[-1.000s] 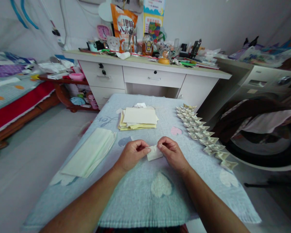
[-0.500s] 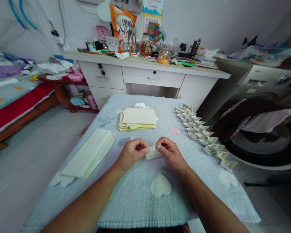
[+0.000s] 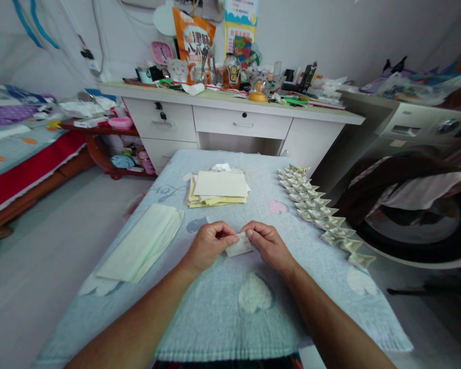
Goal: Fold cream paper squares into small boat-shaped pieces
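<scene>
Between my two hands is a small folded piece of pale paper (image 3: pixel 238 247), held just over the cloth-covered table (image 3: pixel 215 318). My left hand (image 3: pixel 214 243) pinches its upper left edge between thumb and fingers. On the other side, my right hand (image 3: pixel 268 242) is closed on the upper right edge, its thumb on the near face. The fingertips behind the paper are hidden. Beyond my hands lies a stack of cream and yellow paper sheets (image 3: pixel 219 184). A pile of pale green paper (image 3: pixel 142 243) rests to the left.
Several folded paper boats (image 3: pixel 318 212) form a row along the table's right side. A crumpled white tissue (image 3: pixel 221 167) sits behind the stack. Past the table stands a cluttered white desk (image 3: pixel 242 123); a front-loading washing machine (image 3: pixel 418 123) with its door open is at right.
The folded paper has shifted slightly left and tilted. My right hand has moved left, bringing its fingertips closer to my left hand's. The piles and boats are unmoved.
</scene>
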Action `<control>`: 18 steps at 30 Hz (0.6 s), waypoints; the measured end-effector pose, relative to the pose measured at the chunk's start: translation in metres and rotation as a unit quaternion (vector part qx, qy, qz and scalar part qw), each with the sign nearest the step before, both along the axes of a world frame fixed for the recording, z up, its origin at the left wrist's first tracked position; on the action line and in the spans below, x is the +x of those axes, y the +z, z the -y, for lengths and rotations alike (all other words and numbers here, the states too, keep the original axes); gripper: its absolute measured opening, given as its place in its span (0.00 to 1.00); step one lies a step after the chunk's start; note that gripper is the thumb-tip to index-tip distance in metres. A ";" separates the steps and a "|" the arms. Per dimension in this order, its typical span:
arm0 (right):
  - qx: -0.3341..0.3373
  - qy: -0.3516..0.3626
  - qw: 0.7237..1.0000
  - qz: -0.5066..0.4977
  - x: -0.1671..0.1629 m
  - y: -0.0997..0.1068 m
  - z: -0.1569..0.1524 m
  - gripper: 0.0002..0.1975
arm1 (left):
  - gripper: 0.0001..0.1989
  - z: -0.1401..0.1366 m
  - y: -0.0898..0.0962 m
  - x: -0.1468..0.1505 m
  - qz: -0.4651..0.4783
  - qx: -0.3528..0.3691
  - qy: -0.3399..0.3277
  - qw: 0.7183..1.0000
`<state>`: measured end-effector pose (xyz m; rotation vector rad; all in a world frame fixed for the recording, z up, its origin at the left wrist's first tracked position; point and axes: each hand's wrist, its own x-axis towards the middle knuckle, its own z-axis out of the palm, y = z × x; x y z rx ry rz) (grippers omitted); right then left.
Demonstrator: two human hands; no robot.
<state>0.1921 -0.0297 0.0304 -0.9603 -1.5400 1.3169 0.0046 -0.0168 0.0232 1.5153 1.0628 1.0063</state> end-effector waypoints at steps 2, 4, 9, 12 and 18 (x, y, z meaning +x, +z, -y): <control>-0.016 0.002 1.000 -0.022 0.000 0.000 0.000 0.12 | 0.10 -0.001 -0.001 -0.001 0.016 -0.011 0.006 1.000; -0.011 0.002 0.999 -0.033 -0.002 -0.001 0.000 0.10 | 0.11 -0.001 -0.002 -0.002 0.026 -0.013 0.012 1.000; 0.016 -0.025 1.000 0.004 -0.006 -0.006 -0.002 0.11 | 0.11 0.000 -0.001 0.000 0.030 -0.005 -0.010 0.999; 0.039 -0.035 0.998 0.041 -0.006 -0.006 -0.002 0.11 | 0.11 0.002 0.001 0.003 0.041 0.007 -0.019 0.999; 0.035 -0.018 0.997 0.062 -0.008 -0.002 -0.001 0.13 | 0.10 0.001 0.000 0.006 0.070 -0.049 -0.031 0.996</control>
